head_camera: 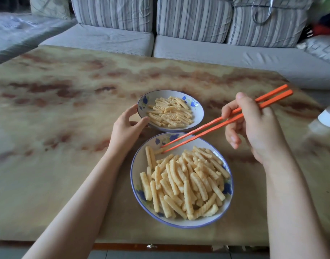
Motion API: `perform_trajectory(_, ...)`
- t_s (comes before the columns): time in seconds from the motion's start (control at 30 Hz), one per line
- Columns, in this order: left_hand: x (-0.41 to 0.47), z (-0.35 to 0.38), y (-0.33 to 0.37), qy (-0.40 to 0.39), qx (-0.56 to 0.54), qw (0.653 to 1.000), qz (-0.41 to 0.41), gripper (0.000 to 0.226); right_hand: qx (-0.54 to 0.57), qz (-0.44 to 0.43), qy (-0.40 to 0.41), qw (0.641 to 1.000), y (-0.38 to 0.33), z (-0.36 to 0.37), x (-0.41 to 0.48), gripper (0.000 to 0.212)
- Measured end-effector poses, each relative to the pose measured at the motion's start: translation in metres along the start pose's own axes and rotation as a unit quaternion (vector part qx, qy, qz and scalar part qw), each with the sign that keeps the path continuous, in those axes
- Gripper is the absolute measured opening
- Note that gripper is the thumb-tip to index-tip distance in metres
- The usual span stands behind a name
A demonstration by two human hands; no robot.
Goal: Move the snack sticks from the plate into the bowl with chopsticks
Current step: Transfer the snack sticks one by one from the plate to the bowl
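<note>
A wide blue-rimmed plate (134, 184) near me holds a heap of pale ridged snack sticks (188, 180). Just beyond it sits a smaller floral bowl (199, 113) with several snack sticks (169, 114) inside. My left hand (125, 128) grips the bowl's left rim between thumb and fingers. My right hand (254, 126) holds orange chopsticks (207, 128) slanting down to the left. Their tips close around one short snack stick (158, 151) at the plate's far left, still low over the plate.
The dishes stand on a marbled beige table (67, 128) whose front edge is close to me. A grey striped sofa (179, 47) runs behind the table. A white object (329, 116) sits at the table's right edge.
</note>
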State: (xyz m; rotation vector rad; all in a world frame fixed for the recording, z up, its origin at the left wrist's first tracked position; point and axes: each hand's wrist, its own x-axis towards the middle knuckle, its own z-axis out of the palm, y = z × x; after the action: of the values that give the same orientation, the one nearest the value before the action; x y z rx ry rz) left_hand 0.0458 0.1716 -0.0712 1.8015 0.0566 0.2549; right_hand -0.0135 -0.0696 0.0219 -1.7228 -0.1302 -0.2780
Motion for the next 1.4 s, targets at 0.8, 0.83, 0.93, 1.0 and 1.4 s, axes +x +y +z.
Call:
perform_trajectory(0.8, -0.001, 0.000, 0.002, 0.004, 0.004, 1.000, 0.013, 0.048, 0.042, -0.039, 0.167, 0.984, 0.038, 0.029, 0.038, 0.045)
perform_trajectory(0.83, -0.001, 0.000, 0.002, 0.003, 0.007, 1.000, 0.015, 0.048, 0.041, -0.038, 0.165, 0.985, 0.039, 0.029, 0.038, 0.045)
perform_trajectory(0.93, -0.001, -0.001, 0.001, 0.000, 0.003, 1.000, 0.011, 0.046, 0.039, -0.037, 0.166, 0.985, 0.041, 0.026, 0.037, 0.044)
perform_trajectory(1.0, 0.000, -0.001, 0.000, -0.002, 0.000, 1.000, 0.006, 0.046, 0.039, -0.041, 0.166, 0.984, 0.038, 0.022, 0.037, 0.044)
perform_trajectory(1.4, 0.000, -0.001, 0.001, 0.000, 0.005, 1.000, 0.012, 0.046, 0.086, -0.035, 0.070, 0.993, 0.002, -0.002, 0.014, 0.046)
